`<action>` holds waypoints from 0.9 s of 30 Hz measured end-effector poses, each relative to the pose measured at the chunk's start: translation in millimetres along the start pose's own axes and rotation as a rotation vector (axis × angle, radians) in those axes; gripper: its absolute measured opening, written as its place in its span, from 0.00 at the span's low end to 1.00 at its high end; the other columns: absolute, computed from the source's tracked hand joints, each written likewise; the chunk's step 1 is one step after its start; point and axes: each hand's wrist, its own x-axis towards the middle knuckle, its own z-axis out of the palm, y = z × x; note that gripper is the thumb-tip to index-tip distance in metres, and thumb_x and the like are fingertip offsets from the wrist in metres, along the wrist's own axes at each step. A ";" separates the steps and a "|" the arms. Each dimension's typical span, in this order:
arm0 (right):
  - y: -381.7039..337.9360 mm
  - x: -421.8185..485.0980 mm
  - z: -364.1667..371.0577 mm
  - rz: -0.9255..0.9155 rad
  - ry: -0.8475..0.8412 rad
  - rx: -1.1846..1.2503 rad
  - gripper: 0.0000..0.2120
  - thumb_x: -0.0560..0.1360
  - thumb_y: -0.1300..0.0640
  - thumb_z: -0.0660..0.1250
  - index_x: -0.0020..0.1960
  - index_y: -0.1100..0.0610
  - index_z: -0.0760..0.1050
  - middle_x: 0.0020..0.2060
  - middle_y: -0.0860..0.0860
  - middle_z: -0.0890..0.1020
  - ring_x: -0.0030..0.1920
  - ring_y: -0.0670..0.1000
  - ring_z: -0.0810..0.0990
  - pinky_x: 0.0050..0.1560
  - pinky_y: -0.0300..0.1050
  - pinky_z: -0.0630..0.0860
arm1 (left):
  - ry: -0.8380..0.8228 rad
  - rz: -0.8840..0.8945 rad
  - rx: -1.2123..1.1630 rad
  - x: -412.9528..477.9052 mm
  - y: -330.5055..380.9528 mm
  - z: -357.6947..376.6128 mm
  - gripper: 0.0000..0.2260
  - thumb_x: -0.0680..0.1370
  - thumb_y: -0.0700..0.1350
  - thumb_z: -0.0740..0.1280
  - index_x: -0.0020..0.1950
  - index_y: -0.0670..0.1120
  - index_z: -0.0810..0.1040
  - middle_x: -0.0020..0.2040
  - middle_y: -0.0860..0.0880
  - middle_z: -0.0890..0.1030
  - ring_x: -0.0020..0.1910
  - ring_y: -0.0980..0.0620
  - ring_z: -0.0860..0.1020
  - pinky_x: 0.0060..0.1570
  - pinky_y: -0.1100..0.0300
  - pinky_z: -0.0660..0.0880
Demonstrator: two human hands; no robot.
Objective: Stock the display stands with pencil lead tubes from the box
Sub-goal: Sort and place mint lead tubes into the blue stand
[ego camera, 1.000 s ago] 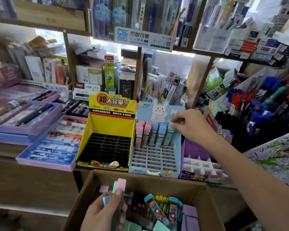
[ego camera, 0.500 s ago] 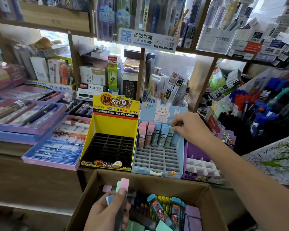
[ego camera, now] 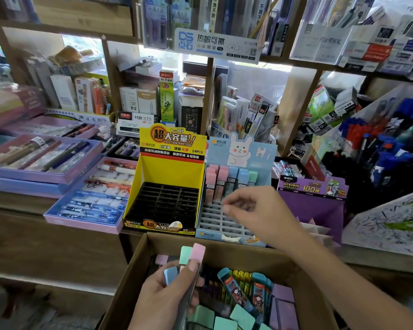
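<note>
A cardboard box (ego camera: 224, 248) at the bottom holds several pencil lead tubes (ego camera: 239, 291) in green, blue and purple. My left hand (ego camera: 162, 298) is over the box, shut on a small bunch of pastel lead tubes (ego camera: 192, 254) with pink, green and blue caps. The light blue bunny display stand (ego camera: 224, 220) has a back row of pink, blue and green tubes (ego camera: 231, 179); its other slots are bare. My right hand (ego camera: 255, 213) hovers above that stand's grid with fingers apart, holding nothing. The yellow stand (ego camera: 167, 177) with a black grid is left of it.
A purple display stand (ego camera: 315, 201) sits right of the blue one. Pen trays (ego camera: 88, 203) lie to the left on the wooden counter. Shelves of stationery rise behind, and a rack of blue and red pens (ego camera: 379, 148) stands at the right.
My right hand let go of the green tube at the blue stand's back row and drew back toward me, now empty. My left hand stays on its bunch of tubes.
</note>
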 end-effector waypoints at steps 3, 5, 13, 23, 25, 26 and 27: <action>-0.2 -16.9 20.4 0.110 -0.168 0.124 0.04 0.78 0.54 0.72 0.46 0.51 0.85 0.36 0.50 0.87 0.33 0.47 0.83 0.33 0.36 0.78 | -0.011 0.007 0.010 0.5 -1.1 1.1 0.21 0.66 0.50 0.74 0.53 0.38 0.83 0.37 0.38 0.83 0.26 0.46 0.76 0.26 0.59 0.73; -1.2 -25.2 31.7 0.187 -0.267 0.160 0.10 0.79 0.49 0.70 0.46 0.53 0.84 0.35 0.53 0.86 0.31 0.47 0.82 0.32 0.38 0.77 | -0.026 0.006 0.001 0.4 -1.2 2.0 0.20 0.66 0.49 0.74 0.53 0.38 0.83 0.36 0.37 0.83 0.26 0.46 0.76 0.26 0.59 0.72; -7.2 -35.4 52.8 0.336 -0.336 0.249 0.18 0.76 0.44 0.73 0.43 0.60 0.83 0.33 0.57 0.86 0.28 0.48 0.78 0.27 0.39 0.73 | -0.068 0.017 -0.056 -2.0 -3.9 4.7 0.21 0.66 0.48 0.75 0.51 0.34 0.82 0.36 0.35 0.79 0.24 0.46 0.72 0.25 0.60 0.68; 0.1 -32.0 37.9 0.373 -0.363 0.403 0.06 0.79 0.55 0.72 0.53 0.57 0.83 0.37 0.53 0.86 0.35 0.48 0.81 0.35 0.37 0.77 | -0.048 -0.027 -0.051 1.7 -7.7 -3.2 0.13 0.78 0.49 0.67 0.43 0.43 0.87 0.37 0.38 0.85 0.26 0.48 0.78 0.27 0.61 0.74; 2.1 -29.4 30.9 0.377 -0.342 0.412 0.08 0.78 0.59 0.73 0.57 0.56 0.82 0.39 0.56 0.87 0.35 0.49 0.81 0.37 0.38 0.78 | -0.020 -0.013 -0.012 1.7 -9.2 -3.7 0.13 0.79 0.48 0.67 0.46 0.41 0.87 0.37 0.38 0.85 0.25 0.50 0.78 0.26 0.62 0.72; 2.5 -28.0 27.6 0.367 -0.330 0.403 0.09 0.78 0.60 0.73 0.57 0.57 0.81 0.40 0.59 0.87 0.36 0.51 0.81 0.38 0.39 0.78 | -0.014 -0.009 -0.003 1.9 -9.5 -3.6 0.13 0.80 0.48 0.67 0.46 0.40 0.86 0.36 0.38 0.84 0.24 0.50 0.76 0.25 0.62 0.70; 2.9 -26.8 24.0 0.351 -0.316 0.394 0.09 0.77 0.60 0.73 0.57 0.57 0.81 0.42 0.61 0.87 0.37 0.52 0.82 0.39 0.41 0.79 | -0.013 -0.001 0.001 1.9 -9.5 -3.8 0.13 0.80 0.48 0.67 0.47 0.39 0.85 0.36 0.37 0.83 0.23 0.49 0.74 0.24 0.61 0.68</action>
